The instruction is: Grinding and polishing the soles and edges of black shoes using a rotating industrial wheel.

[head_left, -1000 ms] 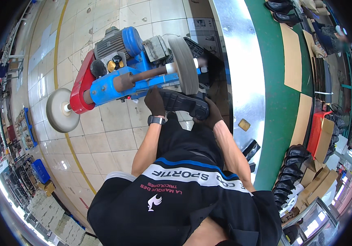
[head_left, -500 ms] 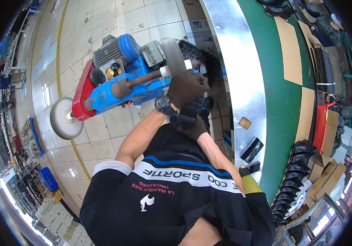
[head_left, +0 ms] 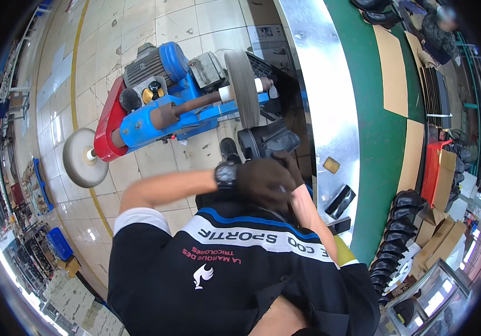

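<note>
Both my hands wear dark brown gloves. My left hand [head_left: 263, 180], with a black wristwatch [head_left: 226, 173] on its wrist, is closed against the near end of a black shoe [head_left: 267, 140]. My right hand [head_left: 290, 163] grips the same shoe from the right, partly hidden behind the left. The shoe is held close to my chest, just below and clear of the grey buffing wheel [head_left: 243, 89] on the blue grinding machine [head_left: 156, 115].
The machine has a red guard [head_left: 109, 123] and a white buffing pad [head_left: 83, 157] at its left end. A shiny metal table [head_left: 330, 84] carries a small tan block [head_left: 332, 164]. Beyond it lie a green belt [head_left: 377, 129], cardboard sheets [head_left: 391, 67], black shoes [head_left: 403, 215] and a red crate [head_left: 432, 168].
My hands have pulled the shoe back from the buffing wheel toward my body. My left elbow has swung out to the left.
</note>
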The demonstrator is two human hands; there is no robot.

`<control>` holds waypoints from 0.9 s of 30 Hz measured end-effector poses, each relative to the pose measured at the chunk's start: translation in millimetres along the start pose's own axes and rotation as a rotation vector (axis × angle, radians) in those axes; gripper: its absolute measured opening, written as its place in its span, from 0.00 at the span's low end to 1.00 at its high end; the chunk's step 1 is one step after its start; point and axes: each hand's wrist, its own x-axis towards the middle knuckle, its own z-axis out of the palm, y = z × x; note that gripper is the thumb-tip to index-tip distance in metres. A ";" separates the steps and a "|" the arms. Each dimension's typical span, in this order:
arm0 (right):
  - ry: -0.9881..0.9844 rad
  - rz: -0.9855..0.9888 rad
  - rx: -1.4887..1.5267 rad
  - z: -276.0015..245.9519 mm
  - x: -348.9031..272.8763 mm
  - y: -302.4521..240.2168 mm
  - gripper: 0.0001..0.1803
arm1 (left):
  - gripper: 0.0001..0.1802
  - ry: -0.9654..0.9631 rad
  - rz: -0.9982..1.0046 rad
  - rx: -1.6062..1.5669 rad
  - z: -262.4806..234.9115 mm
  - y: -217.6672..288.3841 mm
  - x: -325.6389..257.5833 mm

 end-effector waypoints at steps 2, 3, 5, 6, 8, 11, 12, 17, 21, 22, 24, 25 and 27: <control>0.035 -0.241 -0.066 20.4 -3.4 2.5 0.22 | 0.16 0.512 -0.731 0.339 21.7 8.1 -41.7; -0.064 -0.144 0.029 26.0 -2.7 0.8 0.21 | 0.18 0.784 -1.120 0.313 40.8 -12.9 -68.1; -0.128 -0.032 0.161 12.8 11.7 -3.3 0.20 | 0.20 1.042 -1.506 0.259 43.4 -43.7 -78.9; -0.128 -0.041 0.169 -1.9 26.9 -2.7 0.20 | 0.19 1.117 -1.699 -0.369 30.7 -48.8 -66.3; -0.025 -0.064 0.131 -13.4 55.2 -4.9 0.20 | 0.19 1.159 -1.791 -1.023 44.9 -88.0 -96.6; 0.000 -0.104 0.101 -5.3 81.2 -20.0 0.20 | 0.22 0.696 -1.196 -0.078 99.6 -157.2 -162.1; 0.006 -0.116 0.103 -4.9 86.6 -25.5 0.19 | 0.22 1.025 -1.290 -0.666 94.6 -166.1 -154.3; 0.071 0.001 -0.018 -0.6 85.5 -8.8 0.19 | 0.20 1.396 -1.391 -0.940 113.9 -151.1 -193.7; 0.147 -0.026 -0.173 2.4 43.2 2.2 0.20 | 0.16 1.497 -1.557 -0.890 92.7 -82.5 -139.2; 0.145 -0.020 -0.176 3.2 39.5 3.9 0.20 | 0.17 1.433 -1.571 -0.625 91.1 -72.6 -136.7; 0.165 -0.253 -0.528 2.8 32.8 6.4 0.36 | 0.17 1.360 -1.574 -0.364 90.3 -57.6 -133.9; 0.166 -0.252 -0.527 1.8 25.6 7.9 0.36 | 0.17 1.249 -1.563 -0.127 89.6 -51.7 -132.2; 0.409 -0.607 -1.200 8.1 7.2 9.0 0.49 | 0.14 1.247 -1.519 0.099 66.7 -31.6 -92.2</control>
